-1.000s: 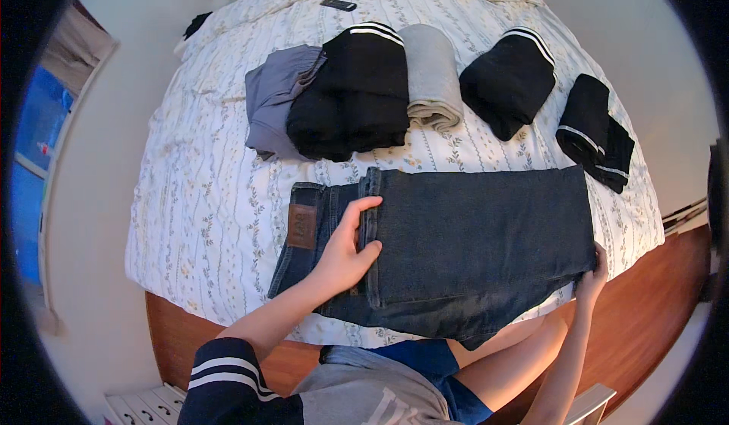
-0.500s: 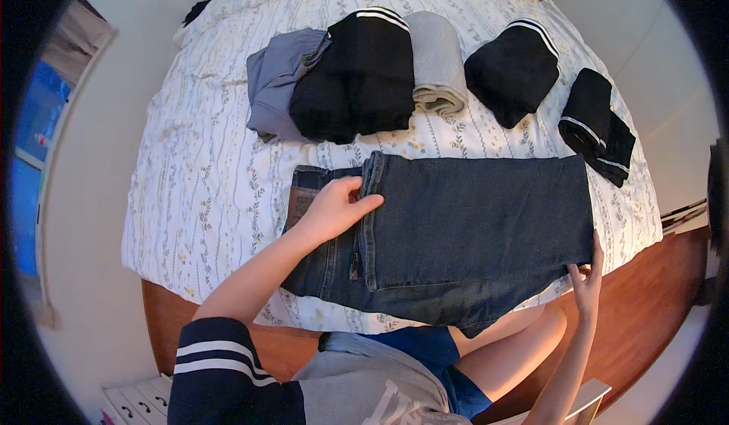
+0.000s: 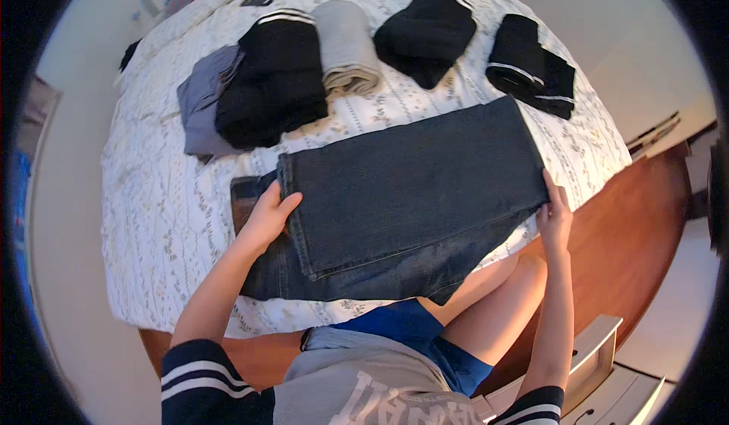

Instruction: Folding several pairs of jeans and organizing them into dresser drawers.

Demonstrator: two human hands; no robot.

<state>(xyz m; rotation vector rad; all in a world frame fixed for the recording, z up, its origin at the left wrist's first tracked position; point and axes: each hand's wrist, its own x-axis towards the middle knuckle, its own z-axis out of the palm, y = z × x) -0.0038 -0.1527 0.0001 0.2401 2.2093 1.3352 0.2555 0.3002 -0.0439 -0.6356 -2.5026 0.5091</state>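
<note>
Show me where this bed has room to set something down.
A broad bare patch of white floral bed cover lies left of the dark blue denim jeans. A smaller one: right of them, below the rightmost black folded bundle. Crowded: the slate grey folded garment, white-striped black bundle and light grey roll, packed together.

jeans (image 3: 410, 182): dark blue denim, matt, with a fine-grained surface and stitched seams. waistband patch (image 3: 243, 211): brown, leather-like; exact material blurred. bed cover (image 3: 159, 228): printed cloth, matt, lightly wrinkled. grey roll (image 3: 344, 38): soft, matt, knit-like cloth. large black garment (image 3: 277, 80): matt cloth with white bands. slate garment (image 3: 201, 95): thin, smooth-looking cloth, creased. remote control (image 3: 257, 2): dark, plastic in appearance. floor (image 3: 630, 228): reddish-brown, wood-look, smooth, low sheen. shorts (image 3: 395, 319): blue cloth, matt. shirt (image 3: 326, 364): grey jersey-like cloth, matt.
</note>
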